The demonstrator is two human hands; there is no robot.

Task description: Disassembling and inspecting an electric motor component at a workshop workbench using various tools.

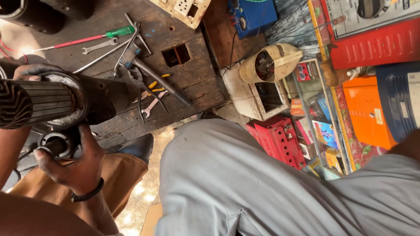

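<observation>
A dark electric motor part lies across the left of the head view: a ribbed rotor (39,102) sticks out of a round black housing (103,98). My left hand (30,71) curls over the housing's upper rim. My right hand (72,168), with a black band on the wrist, is closed around a short metal shaft end (53,145) with a ring-shaped bearing just below the housing, its thumb pressed up against the housing.
A worn wooden bench (183,83) carries a green-handled screwdriver (87,38), spanners (99,45), pliers (151,87) and a hammer (162,82). Grey trousers (245,183) fill the lower middle, brown trousers (109,175) the lower left. Red (280,140), orange (365,111) and blue (251,15) boxes stand at the right.
</observation>
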